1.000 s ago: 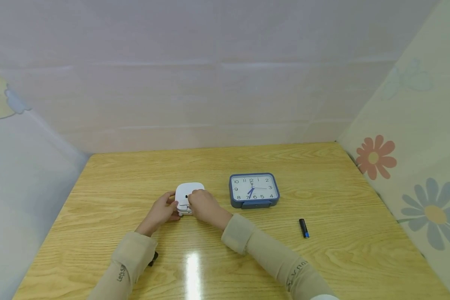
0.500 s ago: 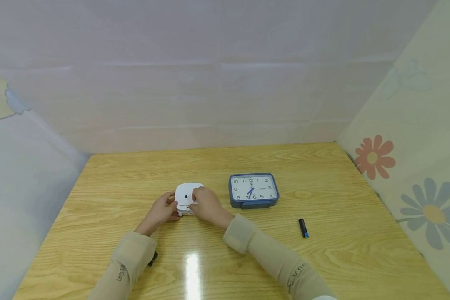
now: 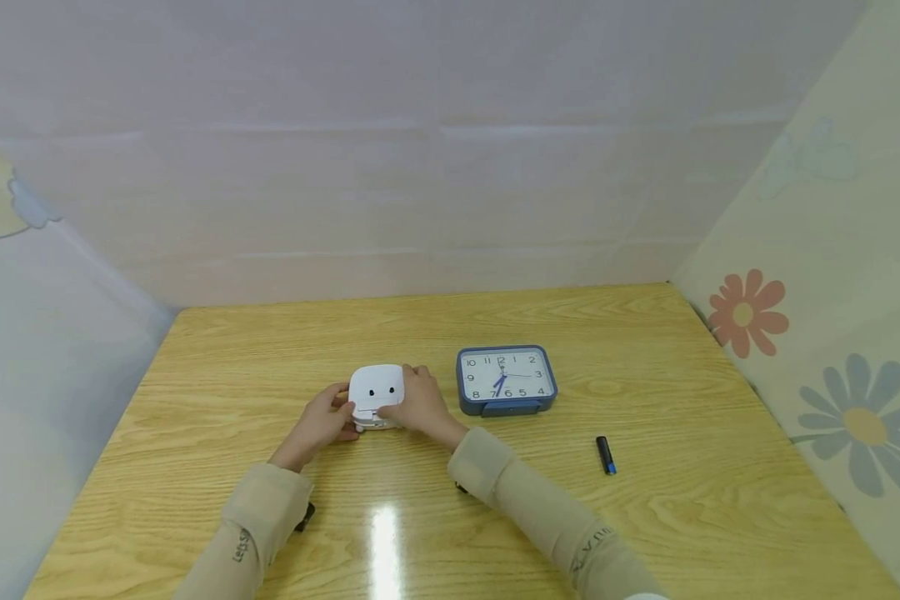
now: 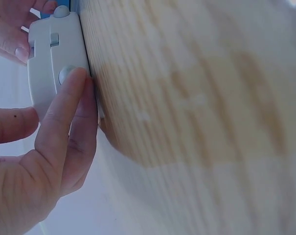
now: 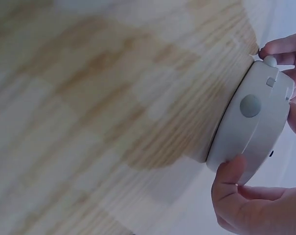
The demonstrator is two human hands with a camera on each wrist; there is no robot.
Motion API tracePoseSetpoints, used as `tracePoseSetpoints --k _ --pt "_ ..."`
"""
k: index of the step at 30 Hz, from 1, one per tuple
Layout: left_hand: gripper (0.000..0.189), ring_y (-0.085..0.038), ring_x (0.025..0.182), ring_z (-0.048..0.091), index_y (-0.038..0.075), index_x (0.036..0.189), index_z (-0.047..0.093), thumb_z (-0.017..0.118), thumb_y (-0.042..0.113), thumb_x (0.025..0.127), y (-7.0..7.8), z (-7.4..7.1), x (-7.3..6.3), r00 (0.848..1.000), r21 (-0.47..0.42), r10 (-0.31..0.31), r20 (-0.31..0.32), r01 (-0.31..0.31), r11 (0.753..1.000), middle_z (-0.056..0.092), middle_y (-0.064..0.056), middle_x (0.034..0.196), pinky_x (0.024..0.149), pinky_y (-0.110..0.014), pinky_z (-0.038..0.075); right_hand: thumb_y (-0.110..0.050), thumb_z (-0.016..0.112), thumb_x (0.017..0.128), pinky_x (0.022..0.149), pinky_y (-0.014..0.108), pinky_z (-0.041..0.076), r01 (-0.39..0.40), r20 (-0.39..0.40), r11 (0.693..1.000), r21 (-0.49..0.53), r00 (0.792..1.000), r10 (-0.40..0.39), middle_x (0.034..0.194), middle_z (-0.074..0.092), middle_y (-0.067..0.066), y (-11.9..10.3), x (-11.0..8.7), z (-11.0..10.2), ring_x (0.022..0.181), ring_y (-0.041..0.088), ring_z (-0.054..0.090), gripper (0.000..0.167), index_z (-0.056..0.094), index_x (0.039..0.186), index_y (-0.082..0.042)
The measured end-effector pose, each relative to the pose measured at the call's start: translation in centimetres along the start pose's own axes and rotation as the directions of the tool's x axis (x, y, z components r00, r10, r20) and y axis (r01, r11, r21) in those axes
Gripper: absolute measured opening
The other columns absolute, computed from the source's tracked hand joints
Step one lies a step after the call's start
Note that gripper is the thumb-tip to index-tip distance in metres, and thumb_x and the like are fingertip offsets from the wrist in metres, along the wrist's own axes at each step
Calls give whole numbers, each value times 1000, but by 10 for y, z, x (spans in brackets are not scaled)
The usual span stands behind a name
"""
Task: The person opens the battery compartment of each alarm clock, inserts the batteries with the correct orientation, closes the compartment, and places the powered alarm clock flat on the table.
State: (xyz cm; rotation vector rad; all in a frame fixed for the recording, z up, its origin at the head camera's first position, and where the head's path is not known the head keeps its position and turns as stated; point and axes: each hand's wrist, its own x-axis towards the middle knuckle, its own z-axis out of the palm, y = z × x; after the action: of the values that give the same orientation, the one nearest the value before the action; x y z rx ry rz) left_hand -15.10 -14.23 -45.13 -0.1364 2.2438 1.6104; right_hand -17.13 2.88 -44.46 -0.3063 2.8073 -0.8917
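Note:
A white rounded-square device (image 3: 376, 382) with two black dots on its upper face lies flat on the table. My left hand (image 3: 325, 423) grips its left side, thumb at the top edge and fingers low along the side. My right hand (image 3: 423, 403) holds the right side, with its thumb near the front edge. In the left wrist view, two round knobs (image 4: 67, 74) stick out from the device's side, and a left fingertip touches one. Low on the casing in the right wrist view, the right fingers (image 5: 233, 169) press against the device (image 5: 255, 122). Its underside is hidden.
A blue-framed clock (image 3: 507, 380) lies face up just right of the device. Farther right is a small black cylinder with a blue end (image 3: 606, 456), like a battery. Small dark objects show beside the left sleeve (image 3: 305, 517) and right sleeve (image 3: 461, 487).
My right hand has slid rightward from the device's top to its right side, uncovering the second black dot. The left hand has stayed in place. A dark object now shows beside the right sleeve.

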Motion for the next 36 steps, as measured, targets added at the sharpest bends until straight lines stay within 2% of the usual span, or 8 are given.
tracePoseSetpoints --k 6,11,19,25,31,36 --pt "44 -24 80 61 -7 138 24 36 2 96 2 0 -1 1000 8 1 -8 -1 1000 38 -33 125 70 -34 55 -36 78 69 88 34 44 22 -12 1000 -22 1000 -22 114 55 14 -2 1 -2 104 25 50 73 50 123 3" --pt "44 -24 80 61 -7 138 24 37 1 96 2 0 -1 1000 11 -1 -8 1 1000 38 -33 124 70 -33 55 -36 80 67 83 32 46 6 -19 999 -39 1000 -7 108 56 11 -3 3 -2 96 23 51 70 54 120 1" --pt "44 -25 80 61 -7 137 25 37 1 96 2 0 0 1000 9 -9 -9 9 1000 38 -32 122 69 -33 55 -36 82 64 83 34 47 -36 -15 999 7 999 36 111 50 16 -2 5 -2 94 25 53 82 45 125 5" --pt "44 -24 79 61 -7 137 25 38 1 96 2 1 0 1000 18 -7 -5 7 1000 38 -33 122 70 -34 55 -35 83 62 83 35 48 -64 -14 996 54 998 65 112 48 15 -1 5 -3 93 25 52 83 44 125 4" --pt "44 -24 78 61 -7 137 25 38 1 96 0 0 1 1000 18 -12 -7 13 1000 38 -32 123 69 -33 55 -37 82 64 83 35 48 -44 -3 998 50 999 44 114 48 15 0 3 -2 95 25 52 84 43 127 3" --pt "44 -24 77 61 -7 137 25 38 2 96 -1 0 2 1000 16 -9 -6 9 1000 39 -32 121 69 -33 55 -36 80 66 85 36 47 -34 12 995 95 999 33 116 48 16 5 3 -2 97 25 51 84 42 131 1"
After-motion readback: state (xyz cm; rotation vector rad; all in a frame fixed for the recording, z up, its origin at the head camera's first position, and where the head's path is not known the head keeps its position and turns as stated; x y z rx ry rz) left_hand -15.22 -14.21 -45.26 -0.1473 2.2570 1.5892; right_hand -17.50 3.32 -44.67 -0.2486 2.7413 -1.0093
